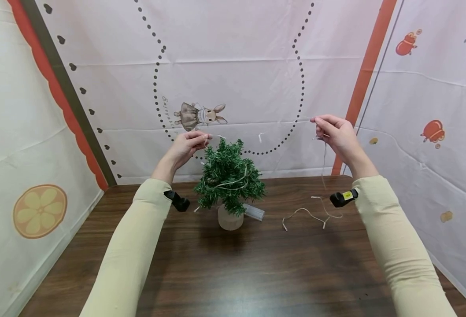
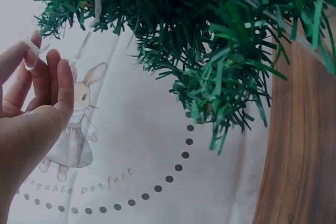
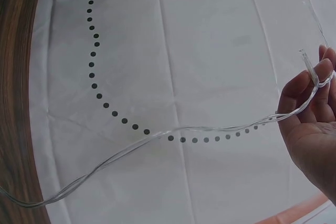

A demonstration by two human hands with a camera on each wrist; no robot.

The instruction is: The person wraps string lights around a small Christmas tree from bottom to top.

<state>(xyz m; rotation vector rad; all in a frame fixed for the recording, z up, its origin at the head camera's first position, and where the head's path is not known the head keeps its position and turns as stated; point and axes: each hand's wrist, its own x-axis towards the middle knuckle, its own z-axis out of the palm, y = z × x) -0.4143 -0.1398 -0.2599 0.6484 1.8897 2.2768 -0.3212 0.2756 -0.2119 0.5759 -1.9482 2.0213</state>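
A small green artificial Christmas tree (image 1: 230, 174) stands upright on a pale round base (image 1: 230, 219), with thin clear string lights wound partly round it. At the tree's upper left, my left hand (image 1: 185, 148) pinches the light wire between thumb and fingers; the left wrist view shows a white loop of it at the fingertips. My right hand (image 1: 339, 137) is raised well right of the tree and pinches another stretch of the string lights (image 3: 210, 129). A span of wire with a small bulb (image 1: 260, 138) runs between the hands, above the tabletop. From the right hand the rest hangs down.
Loose wire with several bulbs (image 1: 323, 226) lies on the brown wooden table (image 1: 233, 273) at the right. A clear battery box (image 1: 254, 212) rests beside the tree's base. Printed cloth (image 1: 233, 88) with a rabbit hangs behind and along both sides.
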